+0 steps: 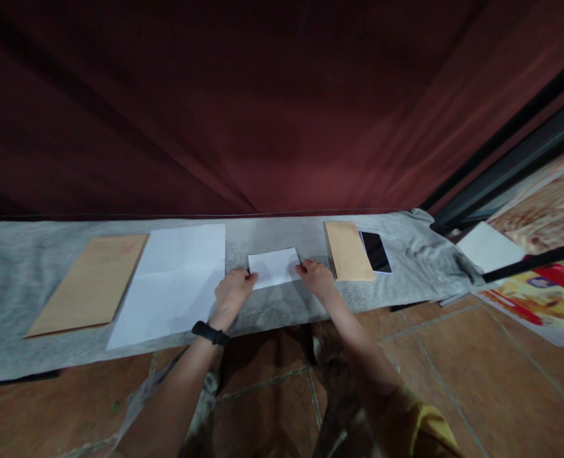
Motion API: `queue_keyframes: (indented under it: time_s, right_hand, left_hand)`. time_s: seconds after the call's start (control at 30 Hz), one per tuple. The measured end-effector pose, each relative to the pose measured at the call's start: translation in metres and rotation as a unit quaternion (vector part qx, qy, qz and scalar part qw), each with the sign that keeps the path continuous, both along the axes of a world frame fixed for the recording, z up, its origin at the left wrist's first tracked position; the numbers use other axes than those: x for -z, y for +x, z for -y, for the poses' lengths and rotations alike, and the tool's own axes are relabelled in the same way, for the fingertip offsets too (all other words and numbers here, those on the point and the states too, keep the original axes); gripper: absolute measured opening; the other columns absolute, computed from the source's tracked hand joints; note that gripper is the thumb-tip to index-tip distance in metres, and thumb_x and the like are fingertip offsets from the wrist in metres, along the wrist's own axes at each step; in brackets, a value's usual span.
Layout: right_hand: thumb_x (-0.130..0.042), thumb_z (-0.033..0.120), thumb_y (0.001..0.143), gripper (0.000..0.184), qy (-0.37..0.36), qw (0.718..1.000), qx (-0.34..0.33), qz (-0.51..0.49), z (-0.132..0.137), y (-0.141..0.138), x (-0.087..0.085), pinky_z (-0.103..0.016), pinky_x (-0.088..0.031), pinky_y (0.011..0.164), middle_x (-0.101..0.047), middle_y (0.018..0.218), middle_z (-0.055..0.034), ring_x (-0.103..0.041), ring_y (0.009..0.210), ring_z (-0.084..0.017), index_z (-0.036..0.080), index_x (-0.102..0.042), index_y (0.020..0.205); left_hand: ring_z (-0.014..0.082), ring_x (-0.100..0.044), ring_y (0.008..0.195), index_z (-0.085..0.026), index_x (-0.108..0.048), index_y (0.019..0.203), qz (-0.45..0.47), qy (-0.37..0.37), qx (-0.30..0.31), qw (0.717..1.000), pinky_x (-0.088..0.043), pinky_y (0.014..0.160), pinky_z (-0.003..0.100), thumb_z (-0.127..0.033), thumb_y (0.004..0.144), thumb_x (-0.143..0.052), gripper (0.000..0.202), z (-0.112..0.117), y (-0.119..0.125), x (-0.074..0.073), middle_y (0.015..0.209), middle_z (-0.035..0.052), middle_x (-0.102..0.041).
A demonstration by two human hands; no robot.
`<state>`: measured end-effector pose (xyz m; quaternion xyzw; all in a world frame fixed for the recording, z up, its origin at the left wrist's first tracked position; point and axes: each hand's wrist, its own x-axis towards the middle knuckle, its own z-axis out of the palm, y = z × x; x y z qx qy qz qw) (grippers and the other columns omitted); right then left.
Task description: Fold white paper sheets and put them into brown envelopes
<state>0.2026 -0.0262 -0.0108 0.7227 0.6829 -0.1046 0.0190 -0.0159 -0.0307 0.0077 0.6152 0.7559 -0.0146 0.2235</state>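
Observation:
A small folded white paper [275, 266] lies on the grey cloth [14, 254] in front of me. My left hand [234, 290], with a black band on its wrist, pinches the paper's left edge with curled fingers. The paper's right edge is gripped the same way by my right hand [316, 277]. Both hands rest on the cloth.
Left of the hands lie a large white sheet [171, 283] and a big brown envelope [91, 283]. To the right are a smaller brown envelope [348, 251] and a dark phone [376, 251]. A dark red curtain [262, 108] hangs behind. Tiled floor lies below; colourful printed sheets [543, 299] are at right.

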Motion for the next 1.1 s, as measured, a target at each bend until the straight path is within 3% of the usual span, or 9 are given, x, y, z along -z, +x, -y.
queue_keyframes:
  time_s: [0.33, 0.53, 0.63, 0.73, 0.87, 1.0, 1.1]
  right_hand:
    - [-0.036, 0.046, 0.106, 0.045, 0.037, 0.999, 0.007, 0.019, 0.005, -0.009, 0.005, -0.032, -0.051, 0.082, -0.074, 0.107, -0.0188, -0.072, 0.098, -0.027, 0.013, -0.063, 0.121]
    - [-0.039, 0.042, 0.106, 0.038, 0.059, 0.998, 0.013, 0.026, 0.006, -0.012, 0.007, -0.031, -0.052, 0.080, -0.074, 0.106, -0.0159, -0.073, 0.098, -0.025, 0.014, -0.063, 0.116]
    - [-0.042, 0.042, 0.105, 0.036, 0.065, 0.997, 0.020, 0.024, 0.006, -0.013, 0.006, -0.030, -0.052, 0.078, -0.075, 0.105, -0.0153, -0.074, 0.096, -0.025, 0.015, -0.064, 0.115]
    - [-0.044, 0.041, 0.104, 0.035, 0.066, 0.997, 0.024, 0.017, 0.006, -0.013, 0.005, -0.029, -0.052, 0.078, -0.075, 0.104, -0.0162, -0.074, 0.095, -0.025, 0.014, -0.065, 0.114]
    - [-0.044, 0.041, 0.104, 0.036, 0.071, 0.997, 0.030, 0.013, 0.006, -0.013, 0.006, -0.030, -0.052, 0.078, -0.075, 0.103, -0.0176, -0.074, 0.096, -0.026, 0.013, -0.065, 0.114]
    - [-0.044, 0.037, 0.105, 0.034, 0.085, 0.995, 0.041, 0.012, 0.006, -0.013, 0.003, -0.033, -0.053, 0.081, -0.075, 0.104, -0.0170, -0.073, 0.096, -0.026, 0.012, -0.065, 0.114]
    - [-0.044, 0.029, 0.104, 0.029, 0.125, 0.992, 0.006, -0.010, 0.004, -0.016, -0.001, -0.038, -0.052, 0.092, -0.073, 0.110, -0.0160, -0.070, 0.102, -0.026, 0.013, -0.065, 0.115]
  left_hand:
    - [0.0323, -0.071, 0.104, -0.020, -0.073, 0.104, -0.050, 0.022, 0.015, 0.998, -0.053, 0.080, 0.038, -0.050, 0.098, -0.040, 0.045, 0.005, 0.004, 0.004, 0.110, 0.0152, -0.075]
    - [0.0318, -0.072, 0.097, -0.019, -0.072, 0.100, -0.061, 0.084, 0.029, 0.994, -0.055, 0.080, 0.041, -0.044, 0.098, -0.042, 0.039, 0.009, 0.008, 0.005, 0.102, 0.0131, -0.076]
    - [0.0267, -0.069, 0.106, -0.018, -0.069, 0.109, -0.005, 0.202, 0.101, 0.974, -0.053, 0.092, 0.038, -0.037, 0.100, -0.041, 0.036, 0.012, 0.019, 0.012, 0.115, 0.0117, -0.073]
    - [0.0261, -0.055, 0.133, -0.014, -0.059, 0.134, 0.028, 0.277, 0.210, 0.937, -0.043, 0.111, 0.039, -0.034, 0.102, -0.039, 0.043, 0.020, 0.035, 0.028, 0.144, 0.0140, -0.059]
    - [0.0304, -0.029, 0.152, -0.017, -0.045, 0.151, 0.000, 0.267, 0.282, 0.922, -0.024, 0.124, 0.050, -0.048, 0.101, -0.040, 0.058, 0.033, 0.050, 0.051, 0.163, 0.0111, -0.037]
    - [0.0297, -0.022, 0.154, -0.021, -0.041, 0.154, -0.020, 0.249, 0.297, 0.921, -0.017, 0.125, 0.054, -0.054, 0.102, -0.035, 0.062, 0.037, 0.053, 0.059, 0.165, 0.0072, -0.033]
    - [0.0302, -0.020, 0.155, -0.022, -0.039, 0.155, -0.022, 0.248, 0.302, 0.920, -0.017, 0.125, 0.055, -0.054, 0.101, -0.036, 0.063, 0.035, 0.051, 0.059, 0.165, 0.0076, -0.031]
